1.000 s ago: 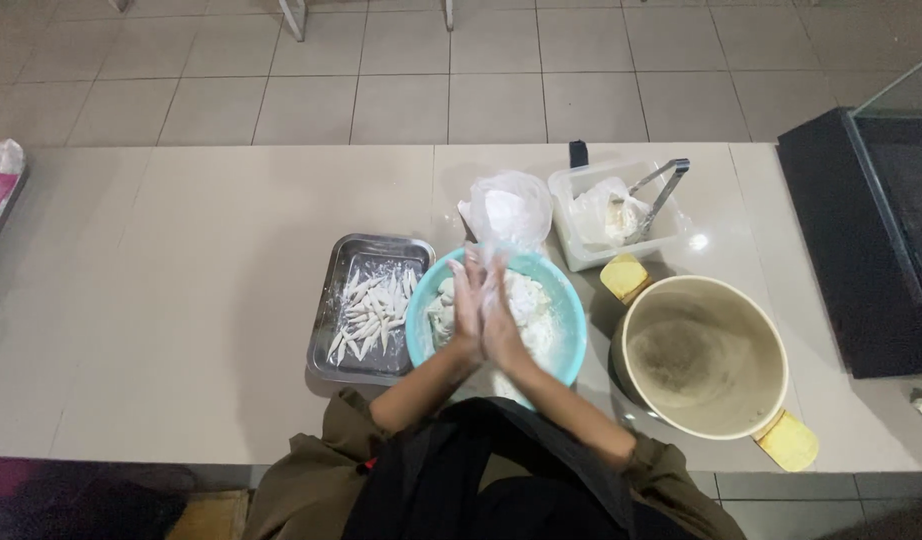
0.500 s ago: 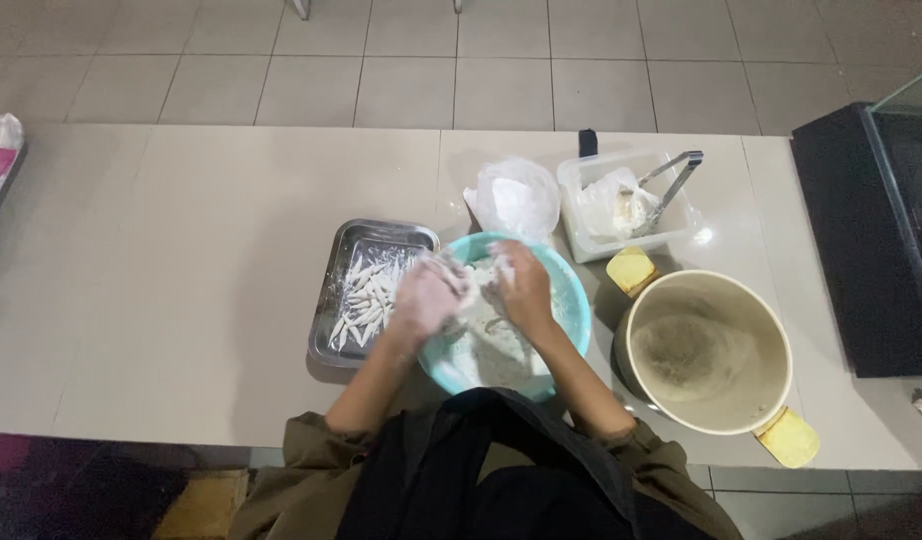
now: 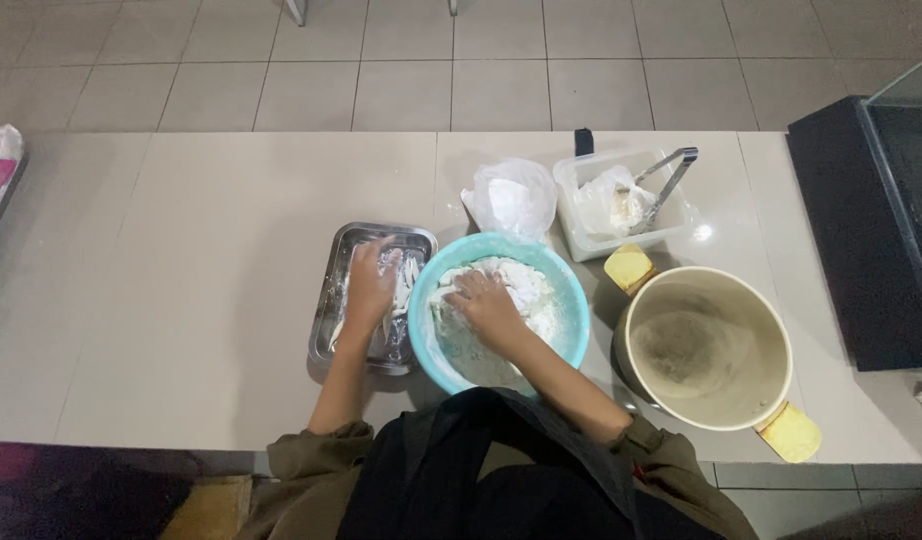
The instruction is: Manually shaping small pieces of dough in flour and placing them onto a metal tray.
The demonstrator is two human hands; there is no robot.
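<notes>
Left hand [image 3: 371, 285] lay flat, fingers open, on the floured strips [image 3: 406, 275] in the metal tray [image 3: 326, 330]; right hand [image 3: 489, 305] dug loosely in the teal bowl [image 3: 576, 330]. Tray looked mostly filled, some still left in the flour.

My hands came apart: a second ago they were pressed palm to palm above the turquoise bowl [image 3: 571, 300]. My left hand [image 3: 369, 285] swung out to the metal tray [image 3: 326, 335] beside it and dropped flat onto the floured strips [image 3: 403, 280]. My right hand [image 3: 486, 305] sank into the flour [image 3: 529, 290], fingers spread.
</notes>
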